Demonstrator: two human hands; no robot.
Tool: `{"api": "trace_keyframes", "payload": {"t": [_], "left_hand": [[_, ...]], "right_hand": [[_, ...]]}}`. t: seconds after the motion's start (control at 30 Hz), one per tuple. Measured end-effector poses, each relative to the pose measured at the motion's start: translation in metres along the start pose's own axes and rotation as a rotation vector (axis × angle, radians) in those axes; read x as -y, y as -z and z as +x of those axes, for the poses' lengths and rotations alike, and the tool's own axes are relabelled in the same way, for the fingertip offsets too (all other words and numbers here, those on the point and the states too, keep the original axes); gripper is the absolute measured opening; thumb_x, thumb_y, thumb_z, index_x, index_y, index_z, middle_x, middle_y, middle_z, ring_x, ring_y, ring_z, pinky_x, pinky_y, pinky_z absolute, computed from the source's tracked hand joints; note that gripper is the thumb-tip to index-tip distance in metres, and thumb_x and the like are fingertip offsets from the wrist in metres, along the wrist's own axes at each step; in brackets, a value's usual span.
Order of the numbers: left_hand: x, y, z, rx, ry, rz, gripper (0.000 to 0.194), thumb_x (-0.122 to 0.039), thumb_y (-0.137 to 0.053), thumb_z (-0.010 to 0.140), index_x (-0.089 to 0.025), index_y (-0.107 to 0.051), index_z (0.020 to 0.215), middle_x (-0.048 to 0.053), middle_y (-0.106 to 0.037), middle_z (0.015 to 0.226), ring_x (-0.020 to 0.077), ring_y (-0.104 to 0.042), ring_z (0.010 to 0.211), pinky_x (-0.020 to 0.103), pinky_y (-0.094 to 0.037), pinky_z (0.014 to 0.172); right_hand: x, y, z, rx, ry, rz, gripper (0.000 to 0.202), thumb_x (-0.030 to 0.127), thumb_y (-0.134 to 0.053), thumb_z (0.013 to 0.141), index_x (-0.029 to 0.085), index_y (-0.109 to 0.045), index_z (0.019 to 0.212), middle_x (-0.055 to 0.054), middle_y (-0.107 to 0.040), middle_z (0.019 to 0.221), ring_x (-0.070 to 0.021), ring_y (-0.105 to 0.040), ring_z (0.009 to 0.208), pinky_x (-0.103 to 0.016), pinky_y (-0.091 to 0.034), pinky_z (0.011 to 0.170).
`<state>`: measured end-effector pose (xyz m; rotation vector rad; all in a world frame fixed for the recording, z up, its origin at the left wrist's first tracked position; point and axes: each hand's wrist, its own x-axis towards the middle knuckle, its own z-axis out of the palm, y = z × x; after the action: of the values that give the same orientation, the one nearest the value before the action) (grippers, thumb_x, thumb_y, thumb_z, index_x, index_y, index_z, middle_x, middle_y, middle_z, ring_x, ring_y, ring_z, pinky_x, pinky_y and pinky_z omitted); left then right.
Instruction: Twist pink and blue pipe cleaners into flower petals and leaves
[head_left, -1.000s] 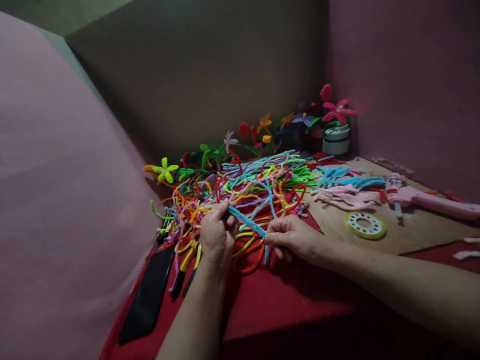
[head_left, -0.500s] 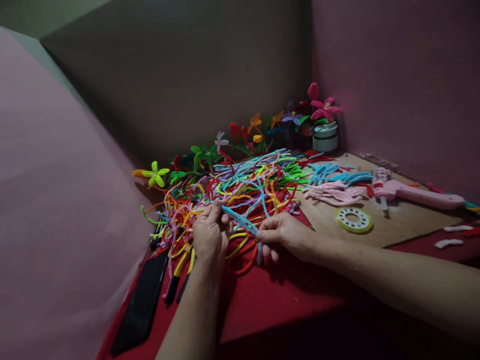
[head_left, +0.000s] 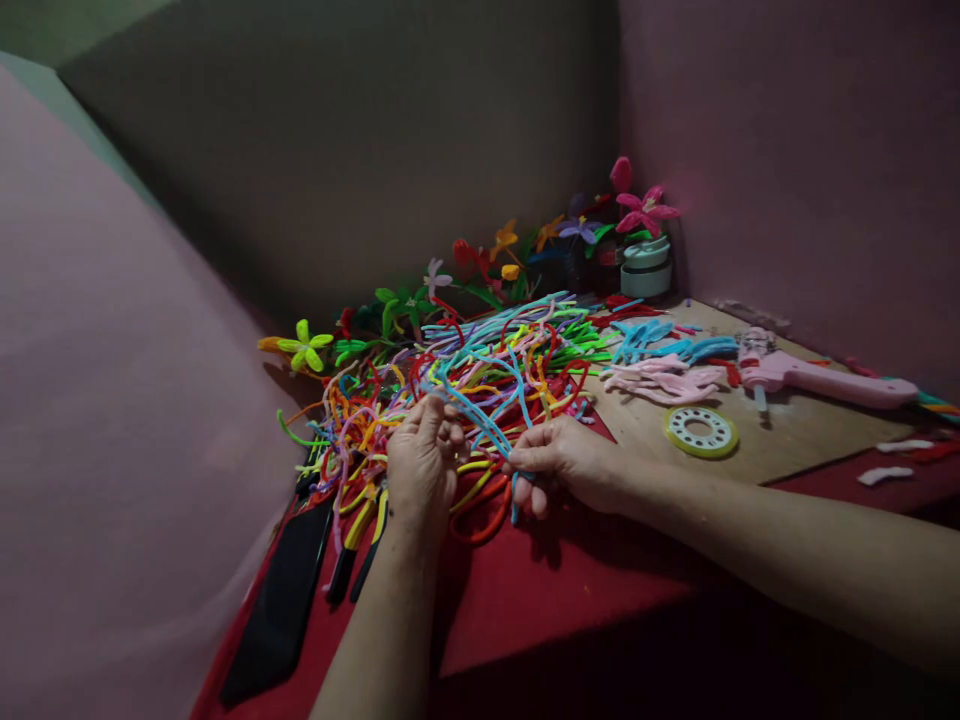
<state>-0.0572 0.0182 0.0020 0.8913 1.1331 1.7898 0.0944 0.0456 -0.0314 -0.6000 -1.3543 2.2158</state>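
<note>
Light-blue pipe cleaners run slantwise between my two hands, over a tangled heap of many-coloured pipe cleaners. My left hand is closed at their upper end, thumb against curled fingers. At their lower end my right hand pinches them between thumb and fingertips, and a short blue tip hangs below. One more blue strand curves up from the right hand over the heap. Beneath the hands lies an orange-red loop, like a scissor handle. Yellow-and-black pliers handles lie beside my left wrist.
A black phone lies at the left table edge. On the board to the right are a pink glue gun, a tape roll, and pink and blue bent pieces. Pipe-cleaner flowers stand behind.
The upper end of the blue pipe cleaners now sticks up past my left thumb, and the left fingers have shifted slightly. My right hand keeps its pinch. The whole view has shifted a little.
</note>
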Motion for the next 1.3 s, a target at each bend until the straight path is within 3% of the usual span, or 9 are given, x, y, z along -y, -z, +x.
{"api": "trace_keyframes", "payload": {"t": [0.1,0.2,0.43,0.6,0.8,0.97,1.1,1.2,1.3], "left_hand": [[0.005,-0.001,-0.006,0.177,0.215,0.140,0.027,-0.035,-0.071,0.063,-0.013,-0.058,0.072,-0.005,-0.048,0.049,0.0042,-0.041,0.036,0.015,-0.029,0.033],[0.009,-0.003,-0.011,0.257,0.299,0.237,0.025,-0.033,-0.071,0.063,-0.012,-0.056,0.064,-0.003,-0.048,0.047,0.0049,-0.043,0.038,0.016,-0.032,0.037],[0.007,-0.006,-0.010,0.184,0.242,0.207,0.023,-0.032,-0.068,0.067,-0.014,-0.053,0.064,-0.005,-0.044,0.046,0.0049,-0.043,0.039,0.017,-0.035,0.040],[0.006,-0.006,-0.012,0.157,0.138,0.178,0.020,-0.029,-0.066,0.069,-0.014,-0.054,0.066,-0.006,-0.042,0.047,0.0026,-0.038,0.038,0.014,-0.028,0.038],[0.006,-0.010,-0.016,0.165,0.192,0.285,0.021,-0.032,-0.068,0.067,-0.012,-0.061,0.073,-0.005,-0.045,0.044,0.0045,-0.040,0.038,0.016,-0.030,0.038],[0.007,-0.010,-0.018,0.163,0.221,0.232,0.021,-0.029,-0.070,0.064,-0.012,-0.059,0.064,-0.005,-0.045,0.045,0.0039,-0.041,0.039,0.016,-0.029,0.037],[0.008,-0.010,-0.019,0.231,0.342,0.171,0.021,-0.025,-0.072,0.062,-0.010,-0.063,0.073,0.001,-0.057,0.061,0.0080,-0.053,0.052,0.018,-0.042,0.048],[0.007,-0.012,-0.018,0.178,0.366,0.117,0.026,-0.024,-0.074,0.060,-0.011,-0.064,0.080,0.001,-0.059,0.064,0.0092,-0.057,0.056,0.020,-0.046,0.053],[0.006,-0.014,-0.017,0.119,0.349,0.089,0.023,-0.024,-0.074,0.059,-0.012,-0.062,0.074,-0.002,-0.054,0.057,0.0062,-0.053,0.050,0.017,-0.044,0.049]], "right_hand": [[-0.003,0.003,0.002,-0.004,0.045,0.017,0.017,0.026,-0.059,0.074,0.011,-0.055,0.067,-0.005,-0.065,0.056,-0.0090,-0.055,0.038,-0.017,-0.041,0.038],[-0.004,0.006,0.004,0.023,0.079,0.058,0.019,0.028,-0.059,0.075,0.009,-0.059,0.073,-0.005,-0.065,0.059,-0.0096,-0.056,0.040,-0.020,-0.044,0.042],[0.005,0.007,0.000,0.121,-0.026,0.219,0.024,0.021,-0.043,0.083,0.006,-0.061,0.079,-0.009,-0.066,0.062,-0.0136,-0.059,0.045,-0.027,-0.049,0.049],[0.005,0.007,0.000,0.139,-0.094,0.225,0.017,0.015,-0.045,0.079,0.006,-0.060,0.078,-0.008,-0.065,0.060,-0.0127,-0.059,0.044,-0.025,-0.049,0.048],[0.003,0.005,0.001,0.009,0.026,0.038,0.009,0.016,-0.055,0.072,0.009,-0.058,0.066,-0.004,-0.063,0.053,-0.0094,-0.053,0.037,-0.020,-0.043,0.041],[0.003,0.006,0.000,0.098,0.067,0.039,0.016,0.024,-0.057,0.073,0.008,-0.062,0.072,-0.007,-0.066,0.065,-0.0103,-0.058,0.047,-0.023,-0.047,0.050],[0.001,0.009,0.003,0.074,0.121,0.064,0.020,0.028,-0.060,0.072,0.008,-0.062,0.076,-0.008,-0.067,0.070,-0.0105,-0.059,0.050,-0.024,-0.048,0.054],[0.002,0.009,0.004,0.025,0.114,0.037,0.020,0.027,-0.063,0.069,0.008,-0.061,0.071,-0.008,-0.067,0.065,-0.0113,-0.059,0.049,-0.024,-0.047,0.052],[0.003,0.008,0.004,0.016,0.097,0.052,0.020,0.028,-0.064,0.068,0.008,-0.062,0.071,-0.008,-0.066,0.065,-0.0113,-0.058,0.049,-0.024,-0.047,0.052]]}}
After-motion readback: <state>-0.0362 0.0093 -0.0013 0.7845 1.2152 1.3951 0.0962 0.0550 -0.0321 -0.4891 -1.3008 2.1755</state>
